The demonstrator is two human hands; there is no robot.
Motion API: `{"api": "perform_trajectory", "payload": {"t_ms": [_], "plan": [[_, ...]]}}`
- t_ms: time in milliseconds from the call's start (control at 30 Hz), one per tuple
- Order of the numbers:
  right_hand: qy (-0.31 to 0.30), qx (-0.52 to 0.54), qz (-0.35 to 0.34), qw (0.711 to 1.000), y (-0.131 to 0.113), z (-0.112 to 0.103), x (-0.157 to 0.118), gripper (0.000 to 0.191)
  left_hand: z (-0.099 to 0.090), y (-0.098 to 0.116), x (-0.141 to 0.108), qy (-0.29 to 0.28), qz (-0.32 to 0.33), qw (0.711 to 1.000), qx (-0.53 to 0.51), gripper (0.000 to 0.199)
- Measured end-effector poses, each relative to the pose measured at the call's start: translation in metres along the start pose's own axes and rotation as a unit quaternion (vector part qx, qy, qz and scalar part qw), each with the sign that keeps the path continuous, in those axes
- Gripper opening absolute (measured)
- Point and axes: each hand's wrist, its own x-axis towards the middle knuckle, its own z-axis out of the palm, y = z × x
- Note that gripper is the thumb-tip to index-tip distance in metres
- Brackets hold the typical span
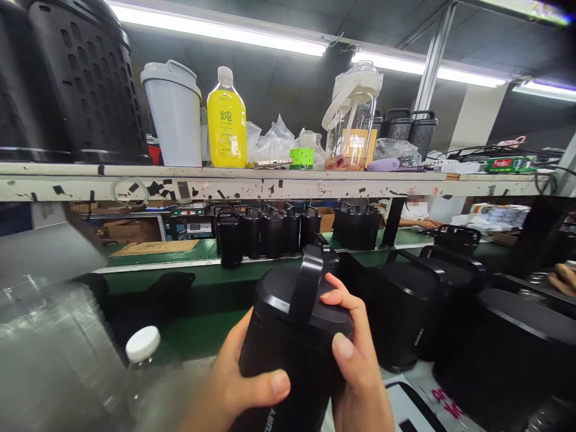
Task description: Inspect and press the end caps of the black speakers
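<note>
meanwhile both hands, left hand (234,384) and right hand (355,366), gripped a black canister (292,342), lid shut, contents unseen; yellow bottle (226,120) full on shelf (270,183).

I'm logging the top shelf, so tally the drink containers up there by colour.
White lidded cup: 1
Yellow bottle: 1
Clear jug: 1
Total: 3

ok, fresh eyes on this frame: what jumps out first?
The black cylinder with a handle, front and centre, gripped by the left hand and the right hand. Next the yellow bottle on the shelf above, then the row of black units on the green bench behind.
</note>
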Motion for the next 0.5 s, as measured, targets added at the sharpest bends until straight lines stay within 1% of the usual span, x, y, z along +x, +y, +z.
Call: {"api": "perform_trajectory", "payload": {"t_ms": [67, 167, 233, 333, 433, 500], "plan": [[0.017, 0.009, -0.002, 1.000, -0.002, 0.002, 0.001, 0.036, 0.003, -0.001, 0.001, 0.001, 0.004, 1.000, 0.005, 0.065], [0.019, -0.028, -0.017, 0.999, -0.004, 0.001, 0.006, 0.036, 0.005, -0.003, 0.002, 0.020, 0.015, 1.000, 0.001, 0.061], [0.006, -0.042, -0.017, 0.999, -0.003, 0.001, 0.009, 0.043, 0.003, -0.005, 0.003, 0.028, 0.009, 1.000, -0.006, 0.059], [-0.005, -0.030, -0.018, 0.999, 0.001, 0.001, 0.015, 0.054, -0.002, -0.007, 0.004, 0.039, -0.007, 0.999, 0.010, 0.054], [0.002, -0.044, -0.019, 0.999, 0.006, -0.001, 0.019, 0.054, -0.006, -0.008, 0.005, 0.065, -0.017, 0.997, 0.035, 0.056], [-0.008, -0.035, 0.002, 0.999, 0.010, -0.004, 0.020, 0.055, -0.006, -0.009, 0.005, 0.078, -0.009, 0.996, 0.052, 0.059]]}}
